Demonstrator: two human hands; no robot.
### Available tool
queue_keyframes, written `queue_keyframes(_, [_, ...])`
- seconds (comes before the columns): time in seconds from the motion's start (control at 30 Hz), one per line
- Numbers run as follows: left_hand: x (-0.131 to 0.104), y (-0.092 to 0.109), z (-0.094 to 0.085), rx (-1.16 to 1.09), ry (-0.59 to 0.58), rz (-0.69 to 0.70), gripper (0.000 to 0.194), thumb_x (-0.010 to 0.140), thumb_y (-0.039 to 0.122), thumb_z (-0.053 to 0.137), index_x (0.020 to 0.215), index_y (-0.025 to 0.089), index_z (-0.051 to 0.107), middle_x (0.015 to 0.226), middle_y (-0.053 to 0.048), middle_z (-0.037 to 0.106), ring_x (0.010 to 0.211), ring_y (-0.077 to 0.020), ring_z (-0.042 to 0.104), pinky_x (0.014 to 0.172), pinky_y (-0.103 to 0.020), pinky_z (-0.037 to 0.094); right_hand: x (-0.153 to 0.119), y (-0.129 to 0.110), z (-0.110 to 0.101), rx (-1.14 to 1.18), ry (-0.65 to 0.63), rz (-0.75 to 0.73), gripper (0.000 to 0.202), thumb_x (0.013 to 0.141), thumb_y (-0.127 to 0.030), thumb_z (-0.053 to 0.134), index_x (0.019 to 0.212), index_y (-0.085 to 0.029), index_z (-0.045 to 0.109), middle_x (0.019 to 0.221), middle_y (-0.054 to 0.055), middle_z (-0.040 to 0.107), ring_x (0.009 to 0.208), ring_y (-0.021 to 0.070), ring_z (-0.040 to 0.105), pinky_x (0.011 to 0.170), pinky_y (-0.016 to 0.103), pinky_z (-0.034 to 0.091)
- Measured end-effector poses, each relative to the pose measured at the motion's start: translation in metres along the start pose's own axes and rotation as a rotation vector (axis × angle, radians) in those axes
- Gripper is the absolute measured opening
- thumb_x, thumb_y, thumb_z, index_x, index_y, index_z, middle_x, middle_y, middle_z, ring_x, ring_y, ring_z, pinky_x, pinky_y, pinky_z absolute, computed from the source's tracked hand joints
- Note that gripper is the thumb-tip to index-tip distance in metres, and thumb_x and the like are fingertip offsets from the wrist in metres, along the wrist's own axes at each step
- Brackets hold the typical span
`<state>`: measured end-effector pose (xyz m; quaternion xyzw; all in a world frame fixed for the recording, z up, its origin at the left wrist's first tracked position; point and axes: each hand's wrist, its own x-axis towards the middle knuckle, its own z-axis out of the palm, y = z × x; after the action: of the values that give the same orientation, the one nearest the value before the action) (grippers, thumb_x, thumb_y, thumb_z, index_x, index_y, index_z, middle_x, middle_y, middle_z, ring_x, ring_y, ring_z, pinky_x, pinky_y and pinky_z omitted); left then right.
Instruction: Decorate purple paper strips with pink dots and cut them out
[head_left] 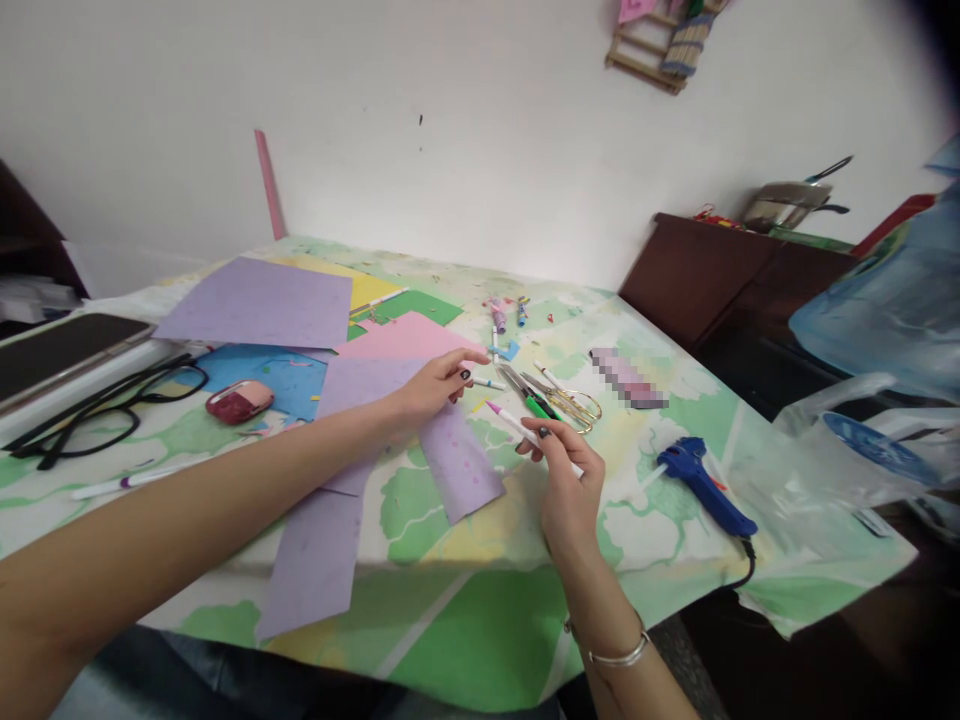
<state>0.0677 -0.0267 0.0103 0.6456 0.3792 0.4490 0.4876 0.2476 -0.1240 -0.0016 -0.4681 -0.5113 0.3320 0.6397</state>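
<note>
My right hand (pixel 566 470) is closed around a white felt-tip pen (pixel 512 418), its pink-purple end pointing up and left. My left hand (pixel 439 385) reaches across a purple sheet of paper (pixel 322 550), fingers stretched out and nothing seen in them. Just beyond its fingertips are a white pen with a blue end (pixel 489 383) and another white pen (pixel 495 345) standing out near a scrap of blue paper (pixel 511 350). Scissors with gold handles (pixel 577 408) and a green-handled tool (pixel 537 405) lie between the hands. A purple strip with faint spots (pixel 461 470) lies below my left hand.
A blue glue gun (pixel 705 485) with a cord lies at right. Black-framed glasses (pixel 112 405), a red-pink case (pixel 240 401) and a dark-screened device (pixel 67 350) are at left. Coloured sheets (pixel 262 300) lie behind. Clear plastic bags (pixel 817 470) crowd the right edge.
</note>
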Motion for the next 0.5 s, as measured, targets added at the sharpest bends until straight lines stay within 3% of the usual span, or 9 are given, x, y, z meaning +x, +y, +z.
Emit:
queue_keyframes(0.27, [0.0,0.002,0.01,-0.32,0.105,-0.221,0.015,0.075,0.011,0.063,0.09,0.013,0.06,0.077,-0.002,0.062,0.071,-0.0097,0.058,0.064,-0.022,0.042,0.0,0.001,0.002,-0.13,-0.108,-0.087,0.02,0.083,-0.021,0.055,0.095,-0.019,0.07,0.078,0.001,0.07,0.076,0.0134,0.062,0.074,0.025,0.046])
queue_keyframes(0.5, [-0.002,0.002,0.013,-0.461,0.06,-0.315,0.006,0.083,0.013,0.059,0.088,0.011,0.06,0.081,0.0,0.062,0.071,-0.0106,0.059,0.065,-0.025,0.05,0.002,0.006,0.001,-0.157,-0.113,-0.117,0.021,0.084,-0.021,0.054,0.098,-0.019,0.07,0.085,0.003,0.071,0.08,0.0142,0.064,0.075,0.026,0.048])
